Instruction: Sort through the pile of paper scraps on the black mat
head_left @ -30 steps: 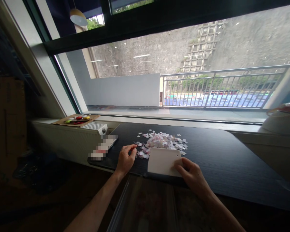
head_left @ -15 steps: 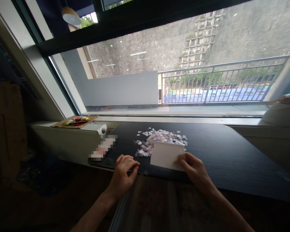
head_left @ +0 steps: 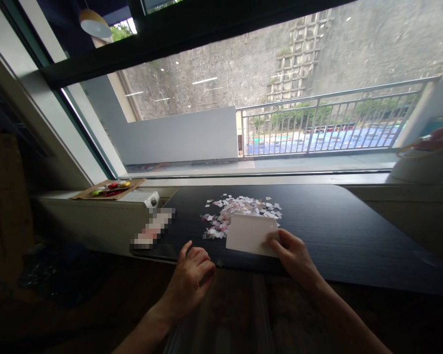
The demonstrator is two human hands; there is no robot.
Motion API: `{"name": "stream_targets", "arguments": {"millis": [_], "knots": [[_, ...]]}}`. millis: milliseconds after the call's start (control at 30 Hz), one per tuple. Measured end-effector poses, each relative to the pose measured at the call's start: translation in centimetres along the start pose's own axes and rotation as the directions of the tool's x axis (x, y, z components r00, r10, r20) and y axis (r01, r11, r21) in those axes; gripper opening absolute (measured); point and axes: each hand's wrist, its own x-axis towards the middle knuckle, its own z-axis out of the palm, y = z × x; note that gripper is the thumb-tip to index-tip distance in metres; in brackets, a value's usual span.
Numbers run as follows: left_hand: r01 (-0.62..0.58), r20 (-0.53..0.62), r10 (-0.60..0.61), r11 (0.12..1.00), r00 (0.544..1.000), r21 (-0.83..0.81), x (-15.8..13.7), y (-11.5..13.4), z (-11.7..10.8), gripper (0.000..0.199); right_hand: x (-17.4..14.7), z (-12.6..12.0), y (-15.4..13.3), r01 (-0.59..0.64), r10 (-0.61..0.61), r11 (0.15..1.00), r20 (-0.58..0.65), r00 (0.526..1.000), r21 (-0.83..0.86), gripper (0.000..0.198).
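A flat white card (head_left: 248,235) with a ridge along its far edge is pinched at its right end by my right hand (head_left: 293,250). It stands tilted on or just over the dark table (head_left: 354,236), in front of a loose heap of small white and pinkish paper scraps (head_left: 239,204). The card hides the near part of the heap. My left hand (head_left: 194,270) is at the table's near edge, left of the card. Its fingers are curled toward the thumb, with one finger raised. Whether anything lies between them is hidden.
A blurred-out item (head_left: 155,228) lies at the table's left end. Behind it stands a cream heater (head_left: 92,221) with a brown board (head_left: 79,194) carrying colourful pieces. A window with a railing (head_left: 332,123) outside runs along the back. Dark bags (head_left: 49,273) sit on the floor at left.
My left hand has turned and lifted one finger, its thumb now nearer the curled fingers. The right hand keeps its hold on the card. The whole view has shifted slightly.
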Motion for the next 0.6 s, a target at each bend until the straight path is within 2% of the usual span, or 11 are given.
{"name": "stream_targets", "arguments": {"millis": [133, 300, 433, 600], "knots": [[-0.028, 0.037, 0.029, 0.999, 0.999, -0.023, -0.6, 0.5, -0.3, 0.013, -0.1, 0.1, -0.4, 0.002, -0.002, 1.0, 0.003, 1.0, -0.001, 0.019], [0.019, -0.015, -0.019, 0.999, 1.0, 0.031, 0.3, 0.5, 0.5, 0.008, -0.1, 0.2, -0.3, 0.004, -0.004, 1.0, -0.001, 1.0, -0.024, 0.019], [0.029, -0.01, -0.028, 0.999, 1.0, 0.047, 1.1, 0.4, 1.0, 0.008, -0.2, 0.1, -0.1, 0.005, -0.005, 1.0, 0.0, 1.0, -0.021, 0.018], [-0.01, -0.031, 0.012, 0.998, 0.999, 0.063, 1.2, 0.4, 1.0, 0.005, -0.2, 0.2, -0.5, 0.008, -0.009, 1.0, -0.016, 1.0, -0.016, 0.017]]}}
